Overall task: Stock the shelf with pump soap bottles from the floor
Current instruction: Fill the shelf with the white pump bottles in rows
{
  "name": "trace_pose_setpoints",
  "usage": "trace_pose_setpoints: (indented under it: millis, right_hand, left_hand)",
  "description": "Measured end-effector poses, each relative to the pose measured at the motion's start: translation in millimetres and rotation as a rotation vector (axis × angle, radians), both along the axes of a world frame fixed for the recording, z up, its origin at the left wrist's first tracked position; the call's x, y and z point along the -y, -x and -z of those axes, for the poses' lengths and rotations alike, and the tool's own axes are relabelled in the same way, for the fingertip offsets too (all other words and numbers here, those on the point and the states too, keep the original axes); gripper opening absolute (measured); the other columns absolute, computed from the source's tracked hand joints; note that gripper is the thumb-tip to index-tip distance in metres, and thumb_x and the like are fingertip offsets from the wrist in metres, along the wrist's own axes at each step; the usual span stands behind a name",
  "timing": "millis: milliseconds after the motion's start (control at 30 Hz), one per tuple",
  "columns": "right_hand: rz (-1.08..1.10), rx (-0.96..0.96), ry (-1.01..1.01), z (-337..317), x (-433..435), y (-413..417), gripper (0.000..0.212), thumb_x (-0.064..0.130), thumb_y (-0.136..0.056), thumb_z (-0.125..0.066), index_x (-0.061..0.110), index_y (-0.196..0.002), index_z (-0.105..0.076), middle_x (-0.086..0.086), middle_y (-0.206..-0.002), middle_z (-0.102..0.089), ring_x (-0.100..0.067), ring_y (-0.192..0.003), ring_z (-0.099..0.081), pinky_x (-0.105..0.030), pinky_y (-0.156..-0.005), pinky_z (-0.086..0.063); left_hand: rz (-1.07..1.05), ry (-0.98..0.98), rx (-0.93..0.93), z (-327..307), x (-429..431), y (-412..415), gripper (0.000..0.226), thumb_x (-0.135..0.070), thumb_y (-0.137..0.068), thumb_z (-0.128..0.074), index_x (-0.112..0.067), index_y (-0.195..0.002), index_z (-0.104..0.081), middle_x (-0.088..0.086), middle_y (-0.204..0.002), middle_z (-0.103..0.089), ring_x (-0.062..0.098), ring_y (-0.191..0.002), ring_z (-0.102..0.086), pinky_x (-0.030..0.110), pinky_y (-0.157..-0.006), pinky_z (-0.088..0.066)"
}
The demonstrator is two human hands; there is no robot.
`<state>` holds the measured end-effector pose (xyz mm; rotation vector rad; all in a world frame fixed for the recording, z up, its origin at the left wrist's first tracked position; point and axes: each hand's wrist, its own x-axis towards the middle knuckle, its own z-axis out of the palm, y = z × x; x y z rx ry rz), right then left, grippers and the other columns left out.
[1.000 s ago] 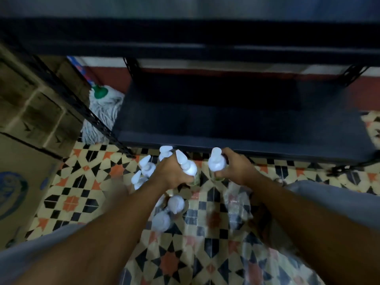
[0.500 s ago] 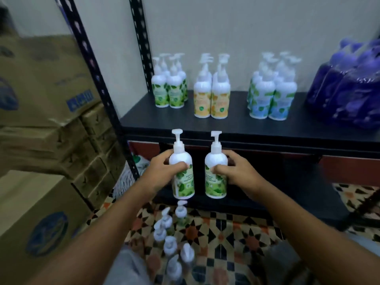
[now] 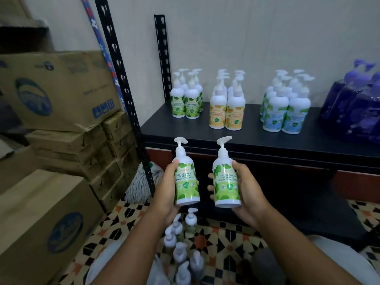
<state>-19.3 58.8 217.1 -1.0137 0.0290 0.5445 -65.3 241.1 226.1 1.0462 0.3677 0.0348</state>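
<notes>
Left hand (image 3: 164,194) was wrapped round one green-label bottle (image 3: 186,182), right hand (image 3: 244,192) round a second bottle (image 3: 226,183). Both were upright, side by side, not touching, held in front of the shelf (image 3: 257,138), just below its top board. Shelved bottles (image 3: 226,108) stood on that board. Spare bottles (image 3: 178,247) sat on the floor (image 3: 216,239) before the shelf.

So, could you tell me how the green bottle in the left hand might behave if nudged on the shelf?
Probably tippy: the bottle is tall and narrow with a pump on top, so a high nudge may topple it. Its glossy plastic looks smooth, so it could slip from the left hand. It seems stiff: the grip leaves no visible dent.
</notes>
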Motion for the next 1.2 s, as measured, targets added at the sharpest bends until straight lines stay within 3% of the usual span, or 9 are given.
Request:
trace_pose_setpoints:
  millis: [167, 267, 400, 533, 600, 733, 900, 1033, 1200]
  right_hand:
    - [-0.042, 0.044, 0.078, 4, -7, 2, 0.057, 0.045, -0.088, -0.070, 0.008, -0.132, -0.058, -0.017, -0.115, -0.070, -0.032, -0.089, -0.070, -0.043, -0.071, -0.058]
    - [-0.051, 0.134, 0.212, 8, -9, 4, 0.076, 0.027, -0.072, -0.089, 0.010, -0.135, -0.049, -0.019, -0.123, -0.068, -0.029, -0.094, -0.073, -0.041, -0.071, -0.059]
    - [-0.001, 0.241, 0.275, 6, -10, 8, 0.054, 0.022, -0.082, -0.081, 0.022, -0.128, -0.054, -0.013, -0.116, -0.071, -0.028, -0.098, -0.074, -0.043, -0.076, -0.060]
    - [0.017, 0.335, 0.296, 4, -12, 7, 0.041, 0.027, -0.091, -0.073, 0.031, -0.129, -0.060, -0.007, -0.112, -0.074, -0.028, -0.100, -0.074, -0.048, -0.082, -0.061]
    - [0.019, 0.346, 0.318, 2, -15, 4, 0.037, 0.029, -0.092, -0.072, 0.031, -0.127, -0.061, -0.009, -0.112, -0.074, -0.028, -0.098, -0.074, -0.045, -0.078, -0.061]
    - [0.030, 0.356, 0.341, -8, -28, -6, 0.049, 0.025, -0.085, -0.080, 0.026, -0.128, -0.055, -0.006, -0.109, -0.074, -0.024, -0.096, -0.075, -0.038, -0.073, -0.060]
    - [0.063, 0.466, 0.347, -39, -58, -38, 0.053, 0.016, -0.083, -0.082, 0.019, -0.126, -0.052, -0.007, -0.109, -0.072, -0.018, -0.093, -0.075, -0.032, -0.073, -0.059]
    - [0.153, 0.623, 0.381, -63, -88, -87, 0.052, 0.022, -0.082, -0.083, 0.023, -0.126, -0.055, 0.001, -0.108, -0.073, -0.015, -0.096, -0.073, -0.035, -0.082, -0.061]
    - [0.238, 0.788, 0.517, -69, -119, -149, 0.051, 0.030, -0.080, -0.085, 0.024, -0.124, -0.058, 0.007, -0.108, -0.072, -0.006, -0.093, -0.071, -0.028, -0.081, -0.060]
  left_hand:
    - [0.048, 0.039, -0.003, -3, 0, 0, 0.055, -0.056, -0.099, -0.049, -0.008, -0.121, -0.065, 0.009, -0.079, -0.072, 0.030, -0.074, -0.067, 0.046, -0.072, -0.055]
    - [0.035, -0.087, 0.044, 0, 1, 1, 0.034, -0.035, -0.096, -0.064, -0.009, -0.118, -0.063, 0.011, -0.082, -0.070, 0.029, -0.080, -0.067, 0.045, -0.075, -0.055]
    - [0.028, -0.229, 0.112, 5, 1, 3, 0.029, -0.010, -0.091, -0.071, -0.009, -0.119, -0.063, 0.022, -0.103, -0.069, 0.032, -0.093, -0.069, 0.053, -0.087, -0.057]
    - [-0.010, -0.254, 0.138, 5, 0, 3, 0.027, -0.012, -0.092, -0.072, -0.011, -0.118, -0.066, 0.026, -0.113, -0.070, 0.042, -0.104, -0.071, 0.061, -0.092, -0.056]
    - [-0.039, -0.272, 0.146, 6, -2, 1, 0.025, -0.016, -0.093, -0.071, -0.015, -0.118, -0.067, 0.021, -0.110, -0.074, 0.041, -0.105, -0.071, 0.057, -0.088, -0.059]
    - [-0.133, -0.258, 0.175, -2, -10, -14, 0.026, -0.018, -0.093, -0.069, -0.015, -0.119, -0.063, 0.014, -0.102, -0.076, 0.032, -0.091, -0.076, 0.042, -0.072, -0.060]
    - [-0.251, -0.246, 0.248, -28, -33, -56, 0.040, -0.015, -0.084, -0.081, -0.008, -0.118, -0.061, 0.013, -0.093, -0.075, 0.029, -0.082, -0.075, 0.046, -0.075, -0.061]
    - [-0.292, -0.237, 0.291, -36, -54, -88, 0.035, -0.015, -0.085, -0.080, -0.009, -0.115, -0.063, 0.017, -0.100, -0.076, 0.033, -0.087, -0.076, 0.044, -0.072, -0.061]
    - [-0.319, -0.236, 0.334, -37, -80, -114, 0.035, -0.019, -0.082, -0.083, -0.016, -0.112, -0.064, 0.007, -0.094, -0.077, 0.034, -0.089, -0.076, 0.042, -0.069, -0.059]
